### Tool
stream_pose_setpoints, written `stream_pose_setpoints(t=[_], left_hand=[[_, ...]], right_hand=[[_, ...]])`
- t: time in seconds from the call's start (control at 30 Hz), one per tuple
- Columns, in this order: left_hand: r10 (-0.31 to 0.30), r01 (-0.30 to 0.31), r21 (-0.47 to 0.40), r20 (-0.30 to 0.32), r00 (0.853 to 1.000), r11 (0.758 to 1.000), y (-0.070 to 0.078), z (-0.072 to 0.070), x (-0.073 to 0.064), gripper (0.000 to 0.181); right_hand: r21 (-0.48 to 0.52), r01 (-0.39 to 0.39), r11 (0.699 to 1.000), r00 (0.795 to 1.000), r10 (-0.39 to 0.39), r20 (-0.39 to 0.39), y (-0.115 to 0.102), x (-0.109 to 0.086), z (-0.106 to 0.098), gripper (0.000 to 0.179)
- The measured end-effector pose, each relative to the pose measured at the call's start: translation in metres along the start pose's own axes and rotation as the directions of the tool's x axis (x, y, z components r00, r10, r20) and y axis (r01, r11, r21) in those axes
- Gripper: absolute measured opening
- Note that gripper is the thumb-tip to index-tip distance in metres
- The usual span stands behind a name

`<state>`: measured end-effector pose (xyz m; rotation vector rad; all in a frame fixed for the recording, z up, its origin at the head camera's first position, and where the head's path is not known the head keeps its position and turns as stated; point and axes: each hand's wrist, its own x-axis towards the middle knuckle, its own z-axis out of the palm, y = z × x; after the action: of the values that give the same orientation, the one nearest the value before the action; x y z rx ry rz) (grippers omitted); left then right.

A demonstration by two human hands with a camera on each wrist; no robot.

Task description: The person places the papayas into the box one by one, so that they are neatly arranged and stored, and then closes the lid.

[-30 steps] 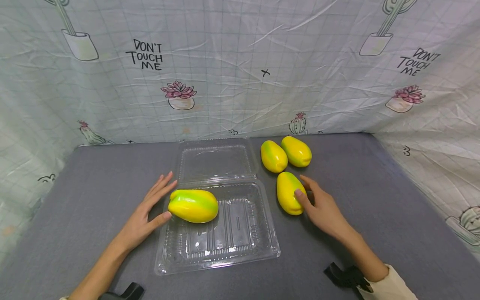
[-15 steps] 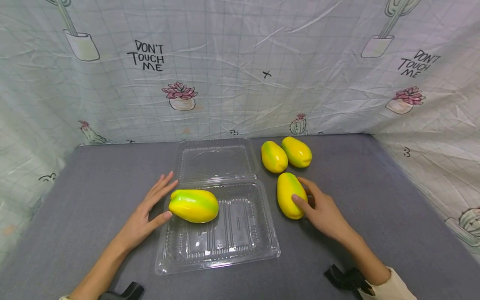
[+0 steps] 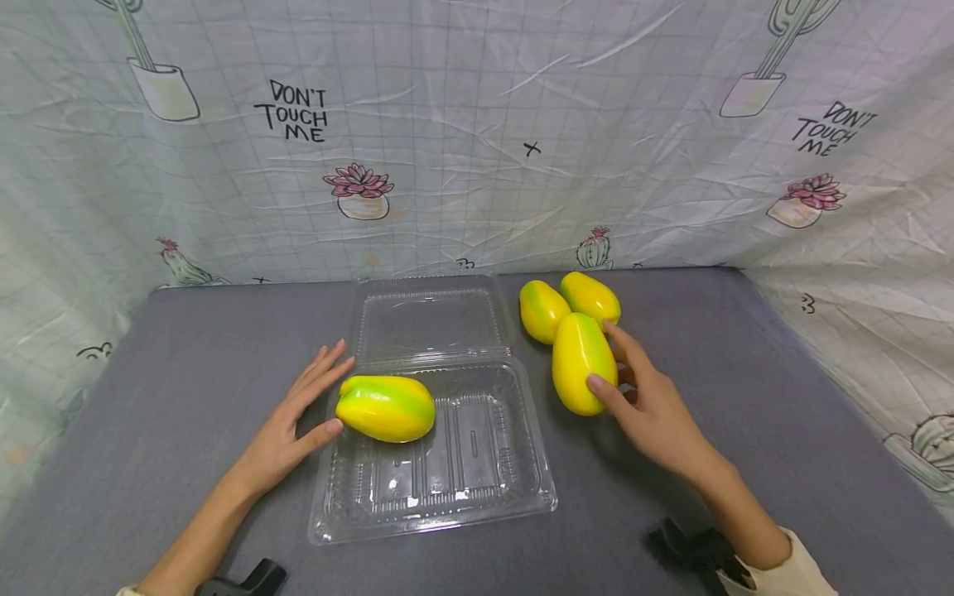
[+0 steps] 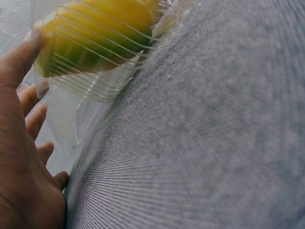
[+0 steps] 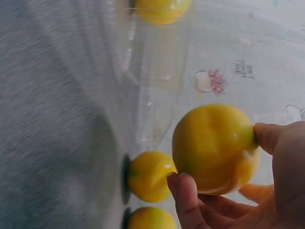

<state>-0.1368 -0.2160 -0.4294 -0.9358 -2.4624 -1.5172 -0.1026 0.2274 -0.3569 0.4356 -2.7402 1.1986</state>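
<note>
My right hand [image 3: 656, 406] grips a yellow-green papaya [image 3: 583, 364] between thumb and fingers and holds it above the table; the right wrist view shows this papaya [image 5: 214, 148] clear of the surface. A second papaya [image 3: 385, 409] lies crosswise in the far left part of an open clear plastic clamshell box [image 3: 477, 497]. At the box's left edge, my left hand [image 3: 286, 430] has its fingers spread, the thumb by the rim. In the left wrist view the thumb touches the box wall [image 4: 47, 47], with the papaya [image 4: 95, 38] behind it.
Two more papayas, one on the left [image 3: 542, 310] and one on the right [image 3: 592, 296], lie at the back of the grey table [image 3: 708, 348]. The box's lid [image 3: 432, 319] lies folded back toward a printed cloth backdrop [image 3: 462, 149].
My right hand has taken hold of the papaya beside the box and lifted it off the table. The left hand and the papaya in the box have stayed in place.
</note>
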Motion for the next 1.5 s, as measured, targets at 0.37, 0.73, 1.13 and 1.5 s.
stream_pose_setpoints(t=[0.37, 0.73, 1.13, 1.5], left_hand=[[0.009, -0.009, 0.001, 0.0, 1.0, 1.0, -0.001, 0.0, -0.001, 0.067], [0.0, 0.0, 0.009, 0.006, 1.0, 1.0, 0.001, 0.001, 0.001, 0.066], [0.017, -0.017, -0.001, 0.001, 1.0, 1.0, 0.0, 0.002, 0.001, 0.069], [0.005, -0.005, 0.004, 0.004, 1.0, 1.0, 0.002, 0.0, 0.001, 0.069]], right_hand=[[-0.02, 0.115, 0.993, 0.992, -0.115, -0.042, -0.021, 0.012, 0.001, 0.079], [-0.017, 0.32, 0.947, 0.947, -0.32, -0.003, -0.043, 0.031, 0.014, 0.091], [0.047, 0.458, 0.888, 0.886, -0.46, 0.055, -0.058, 0.042, 0.042, 0.09], [-0.049, 0.483, 0.874, 0.872, -0.474, 0.124, -0.05, 0.042, 0.065, 0.082]])
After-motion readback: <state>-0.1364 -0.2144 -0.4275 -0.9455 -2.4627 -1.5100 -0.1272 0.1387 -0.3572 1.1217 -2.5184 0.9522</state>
